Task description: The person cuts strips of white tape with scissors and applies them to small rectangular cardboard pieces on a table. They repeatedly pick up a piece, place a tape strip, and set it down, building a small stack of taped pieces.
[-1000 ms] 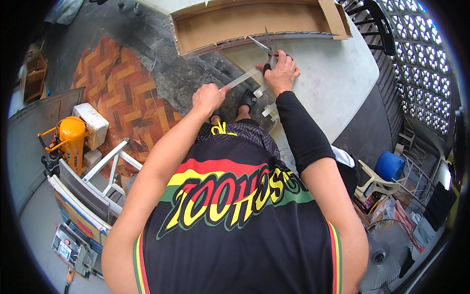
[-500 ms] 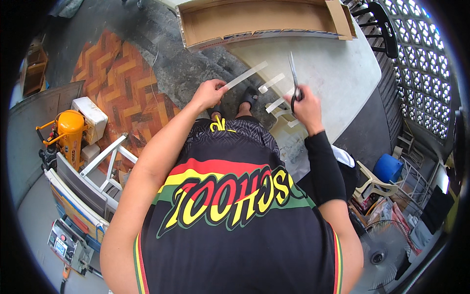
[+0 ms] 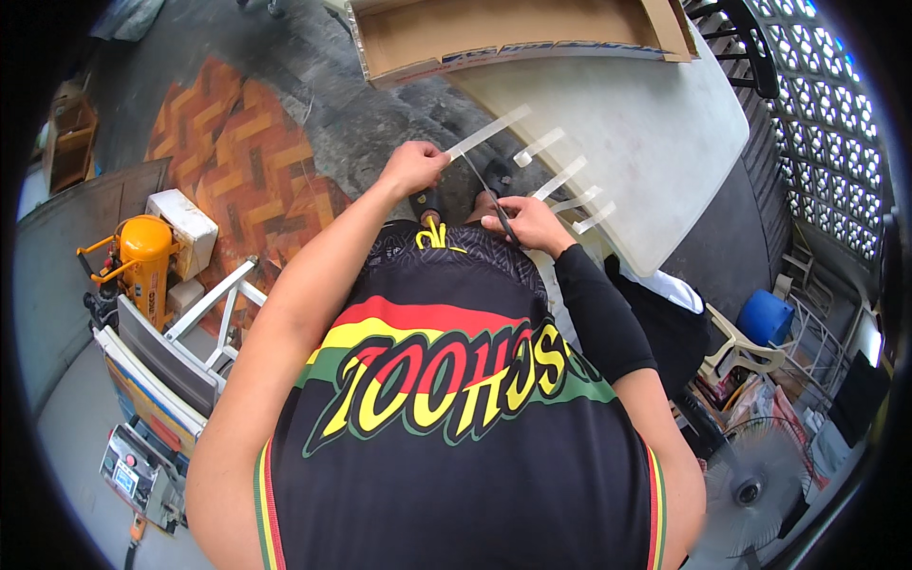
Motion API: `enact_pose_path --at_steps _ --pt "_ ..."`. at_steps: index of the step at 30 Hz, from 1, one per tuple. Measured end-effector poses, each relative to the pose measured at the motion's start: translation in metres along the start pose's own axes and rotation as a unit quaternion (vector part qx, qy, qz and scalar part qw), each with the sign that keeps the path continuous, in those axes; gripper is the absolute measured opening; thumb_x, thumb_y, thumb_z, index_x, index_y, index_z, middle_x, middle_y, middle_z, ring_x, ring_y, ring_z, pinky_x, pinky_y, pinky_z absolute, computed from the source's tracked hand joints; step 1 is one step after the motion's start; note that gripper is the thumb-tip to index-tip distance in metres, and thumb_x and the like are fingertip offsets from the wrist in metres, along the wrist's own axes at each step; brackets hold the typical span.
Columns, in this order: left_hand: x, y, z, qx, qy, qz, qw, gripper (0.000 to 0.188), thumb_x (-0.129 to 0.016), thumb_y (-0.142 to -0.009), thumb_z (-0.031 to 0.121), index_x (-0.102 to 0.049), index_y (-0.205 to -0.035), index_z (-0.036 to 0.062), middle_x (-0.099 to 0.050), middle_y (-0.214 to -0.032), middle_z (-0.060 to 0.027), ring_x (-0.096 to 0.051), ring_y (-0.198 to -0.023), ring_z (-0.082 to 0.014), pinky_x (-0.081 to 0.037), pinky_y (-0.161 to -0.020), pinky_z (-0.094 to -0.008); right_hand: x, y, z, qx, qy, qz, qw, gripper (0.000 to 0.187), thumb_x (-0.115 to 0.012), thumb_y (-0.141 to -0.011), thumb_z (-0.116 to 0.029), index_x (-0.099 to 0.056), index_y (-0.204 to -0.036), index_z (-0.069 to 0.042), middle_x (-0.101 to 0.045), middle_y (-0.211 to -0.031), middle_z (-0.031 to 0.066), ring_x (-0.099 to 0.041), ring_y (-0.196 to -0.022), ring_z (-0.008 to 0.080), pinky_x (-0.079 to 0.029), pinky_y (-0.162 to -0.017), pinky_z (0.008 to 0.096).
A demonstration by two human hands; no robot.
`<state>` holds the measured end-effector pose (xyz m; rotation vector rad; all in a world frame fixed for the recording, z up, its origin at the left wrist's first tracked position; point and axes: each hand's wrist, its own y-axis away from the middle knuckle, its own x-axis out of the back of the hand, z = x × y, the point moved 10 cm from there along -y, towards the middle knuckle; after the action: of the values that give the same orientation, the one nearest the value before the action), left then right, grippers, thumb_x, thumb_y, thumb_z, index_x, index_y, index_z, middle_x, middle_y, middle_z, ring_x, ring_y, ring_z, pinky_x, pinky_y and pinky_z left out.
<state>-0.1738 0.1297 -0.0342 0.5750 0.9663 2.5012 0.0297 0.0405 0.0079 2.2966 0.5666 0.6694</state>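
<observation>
The left hand [image 3: 418, 167] pinches the near end of a strip of clear tape [image 3: 489, 132] between thumb and fingertips; the strip's far end lies on the edge of the worktop [image 3: 674, 142] that faces the person. The right hand [image 3: 534, 223] is closed around scissors [image 3: 488, 193], their blades pointing toward the pinched end; whether the blades stand parted cannot be told. The tape is presumably light, limp and tacky, apt to curl or cling to itself, and is best held by its extreme end and kept taut. The scissors should be stiff and light, best held at the handle loops. Further short strips [image 3: 562, 177] hang in a row along the same edge, toward the near corner; one has a curled end.

The worktop is pale and looks smooth. An open cardboard box [image 3: 513, 28] lies along its far side, with a black chair [image 3: 749, 47] beyond the far right corner. Around it: a patch of parquet [image 3: 233, 142] on dark floor, an orange tank [image 3: 144, 249], a latticed wall [image 3: 825, 123], a blue drum [image 3: 765, 316] and a fan [image 3: 749, 490].
</observation>
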Motion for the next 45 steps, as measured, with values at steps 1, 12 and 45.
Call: enact_pose_path --at_steps 1,12,45 --pt "0.001 0.001 0.002 -0.003 -0.003 0.004 1.000 0.034 -0.068 -0.093 0.032 -0.071 -0.092 -0.0016 -0.068 -0.074 -0.0053 -0.065 -0.063 -0.0131 -0.053 -0.061 -0.0297 -0.001 -0.002 -0.001 -0.007 -0.001 -0.002 1.000 0.060 -0.082 -0.076 -0.056 -0.075 -0.109 -0.006 -0.068 -0.071 0.0062 -0.065 -0.068 0.0182 -0.050 -0.066 0.0339" --pt "0.001 0.014 0.009 0.002 0.034 -0.006 0.999 0.034 -0.068 -0.094 0.034 -0.072 -0.094 -0.0007 -0.067 -0.075 -0.0044 -0.064 -0.064 -0.0122 -0.052 -0.061 -0.0277 -0.012 -0.010 -0.006 -0.020 -0.088 -0.031 0.995 0.054 -0.086 -0.076 -0.047 -0.074 -0.105 -0.003 -0.064 -0.066 0.0023 -0.059 -0.055 0.0106 -0.044 -0.051 0.0287" --pt "-0.028 0.085 0.032 -0.116 -0.051 -0.144 0.981 0.041 -0.069 -0.086 0.011 -0.064 -0.123 -0.0050 -0.072 -0.106 -0.0103 -0.067 -0.095 -0.0136 -0.053 -0.085 -0.0301 0.017 0.028 -0.080 0.169 -0.065 0.284 0.942 0.042 -0.085 -0.076 -0.022 -0.071 -0.112 -0.005 -0.072 -0.083 0.0129 -0.068 -0.067 0.0202 -0.053 -0.064 0.0314"
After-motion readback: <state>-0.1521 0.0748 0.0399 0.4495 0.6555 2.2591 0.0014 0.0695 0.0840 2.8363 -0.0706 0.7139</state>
